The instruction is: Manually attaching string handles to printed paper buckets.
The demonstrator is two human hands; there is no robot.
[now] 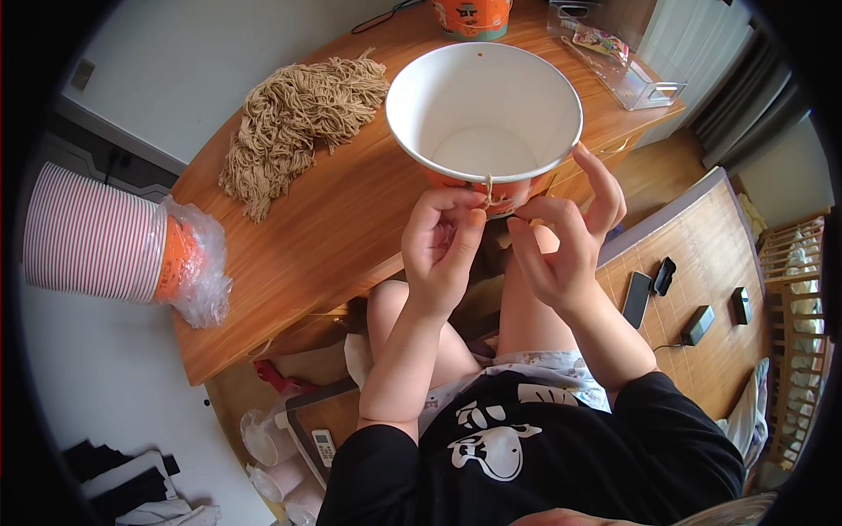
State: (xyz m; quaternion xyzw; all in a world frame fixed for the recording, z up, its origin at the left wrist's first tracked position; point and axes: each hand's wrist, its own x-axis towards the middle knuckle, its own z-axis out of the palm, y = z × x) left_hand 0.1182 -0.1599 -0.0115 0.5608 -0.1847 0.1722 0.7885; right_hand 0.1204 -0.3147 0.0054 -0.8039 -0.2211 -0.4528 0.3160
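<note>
A paper bucket (478,105), white inside and orange outside, stands near the table's front edge with its mouth tilted toward me. Beige string (489,186) passes over its near rim and hangs down the outside. My left hand (440,250) pinches the string between thumb and forefinger just below the rim. Close by on the right, my right hand (566,241) has thumb and forefinger drawn together against the bucket's side; whatever is between them is too small to make out. Another finger of that hand rests at the rim's right edge. A small hole shows in the far wall.
A heap of beige strings (303,118) lies on the wooden table (307,254). Nested paper buckets (96,232) in plastic wrap stick out at the left. Behind are another orange bucket (472,17) and a clear tray (627,74). A phone (637,298) lies on a mat at right.
</note>
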